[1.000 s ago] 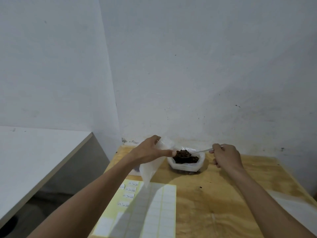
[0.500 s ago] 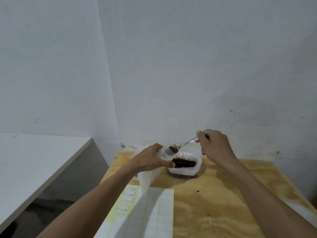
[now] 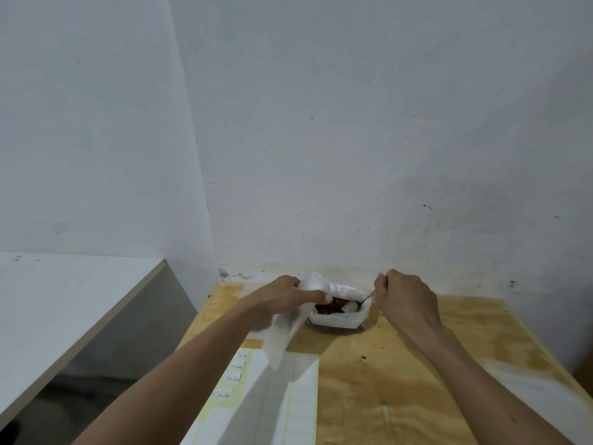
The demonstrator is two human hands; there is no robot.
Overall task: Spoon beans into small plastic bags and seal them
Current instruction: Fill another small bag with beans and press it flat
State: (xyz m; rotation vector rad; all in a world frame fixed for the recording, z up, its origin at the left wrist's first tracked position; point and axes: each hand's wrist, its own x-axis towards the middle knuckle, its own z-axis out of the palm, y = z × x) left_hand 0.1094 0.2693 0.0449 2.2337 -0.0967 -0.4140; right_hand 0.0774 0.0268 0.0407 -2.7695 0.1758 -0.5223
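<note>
Left hand (image 3: 282, 297), fingers curled, pinching the mouth of a small translucent plastic bag (image 3: 282, 332); thumb extended toward 3 o'clock along the bag's rim, bag body hanging toward 6 o'clock above the table. Right hand (image 3: 406, 300), closed in a fist round the handle of a thin metal spoon (image 3: 359, 304); knuckles up, wrist bent down, spoon running toward 9 o'clock from the fist. Spoon bowl resting among dark brown beans (image 3: 330, 306) inside a clear plastic tub lined with a white bag (image 3: 338, 317). Tub between the two hands, just at 3 o'clock of the left hand and at 9 o'clock of the right hand, touching the held bag's upper edge. Both forearms bare, entering from 6 o'clock and converging on the tub.

At 6 o'clock of the held bag: pale yellow backing sheet of white rectangular stickers (image 3: 272, 403), flat on the light plywood table (image 3: 401, 380). Four stickers along its left edge with short handwritten marks, too small to read. One stray dark bean (image 3: 363, 357) on the table, at 5 o'clock of the tub. At 9 o'clock, well apart: white tabletop with a tan edge (image 3: 64, 300). Grey-white plastered wall (image 3: 353, 139) behind.
</note>
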